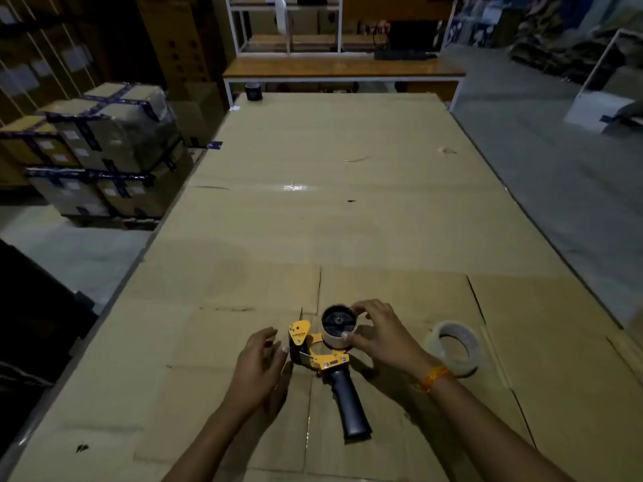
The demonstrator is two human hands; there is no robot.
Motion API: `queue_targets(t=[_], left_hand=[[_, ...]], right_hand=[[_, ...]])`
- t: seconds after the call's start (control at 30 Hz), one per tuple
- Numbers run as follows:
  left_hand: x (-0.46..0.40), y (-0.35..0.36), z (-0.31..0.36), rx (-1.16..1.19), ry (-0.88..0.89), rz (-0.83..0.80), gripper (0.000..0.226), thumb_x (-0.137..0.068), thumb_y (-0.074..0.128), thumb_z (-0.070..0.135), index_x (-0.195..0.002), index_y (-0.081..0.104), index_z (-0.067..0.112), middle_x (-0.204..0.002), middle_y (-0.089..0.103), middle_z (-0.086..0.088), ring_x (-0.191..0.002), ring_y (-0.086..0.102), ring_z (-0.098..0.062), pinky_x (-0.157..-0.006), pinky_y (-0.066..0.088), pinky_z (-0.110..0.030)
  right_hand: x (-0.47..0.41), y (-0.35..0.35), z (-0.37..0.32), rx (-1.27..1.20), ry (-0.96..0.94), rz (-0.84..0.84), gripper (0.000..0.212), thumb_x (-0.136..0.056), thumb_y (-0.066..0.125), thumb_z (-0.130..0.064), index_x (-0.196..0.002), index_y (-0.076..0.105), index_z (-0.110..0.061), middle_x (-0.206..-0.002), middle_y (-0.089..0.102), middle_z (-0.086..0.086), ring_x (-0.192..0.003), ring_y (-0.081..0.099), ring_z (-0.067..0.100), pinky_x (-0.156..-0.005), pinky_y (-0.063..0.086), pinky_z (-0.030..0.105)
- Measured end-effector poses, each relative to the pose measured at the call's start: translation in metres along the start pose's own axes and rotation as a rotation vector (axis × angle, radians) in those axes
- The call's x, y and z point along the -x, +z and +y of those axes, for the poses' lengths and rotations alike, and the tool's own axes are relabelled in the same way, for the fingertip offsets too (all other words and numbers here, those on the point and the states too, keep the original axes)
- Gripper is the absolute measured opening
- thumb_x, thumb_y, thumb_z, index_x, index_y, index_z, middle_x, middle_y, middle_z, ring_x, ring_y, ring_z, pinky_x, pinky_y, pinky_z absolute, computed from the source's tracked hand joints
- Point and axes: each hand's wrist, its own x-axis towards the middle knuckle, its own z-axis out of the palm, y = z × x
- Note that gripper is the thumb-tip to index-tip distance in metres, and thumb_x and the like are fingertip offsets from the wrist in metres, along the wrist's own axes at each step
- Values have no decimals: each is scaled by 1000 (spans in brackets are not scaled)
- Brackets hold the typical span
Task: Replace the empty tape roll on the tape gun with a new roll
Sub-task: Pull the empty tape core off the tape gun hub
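Two bare arms are seen closest, reaching forward over the worktop (348, 231), which is covered in flat brown cardboard sheets with creases and seams. Between the arms the tape gun (327, 360) is laid on its side. Its long axis runs from near to far: the dark, smooth, rounded handle (351, 405) is pointed back toward the person, and the yellow metal frame with the round hub is pointed away.

On the hub the empty tape roll (338, 325) is still held. It is a short pale ring, probably thin card, around a black plastic wheel. It is being gripped by the right hand (381, 337), with the thumb on the near side and the fingers curled over the far rim. An orange band is worn on that wrist.

The left hand (259, 360) is kept open with the fingers spread. It is just beside the yellow front plate of the gun, and touch cannot be told for sure. Nothing is held in it.

The new roll (454, 347) is laid flat to the right, just past the right wrist. It is a wide, shiny, clear ring with a big hole. So the right hand is the nearer one to it. The old ring probably has to be pulled straight up off the hub first.

Farther off, stacked wrapped boxes (101, 147) and a wooden bench (344, 69) are seen.
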Motion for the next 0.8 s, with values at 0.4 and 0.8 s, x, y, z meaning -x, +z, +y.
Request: queue_targets(t=[0.4,0.8], left_hand=[[0,5,6,9,-86,1,28,-104,69,19,-131,69,13,-120,73,0,-107,70,-8,-80,51,-11],[-13,-6,4,107,-133,-63,17,-98,75,11,-113,72,20,-86,78,-7,-81,78,-19,-81,66,-46]], right_hand=[[-40,11,7,-166,406,-82,36,-101,70,-36,-76,68,-9,-74,67,10,-70,62,22,-67,47,33],[-62,16,6,-370,773,-63,37,-76,92,-32,-85,71,-4,-87,78,15,-87,80,32,-81,67,45]])
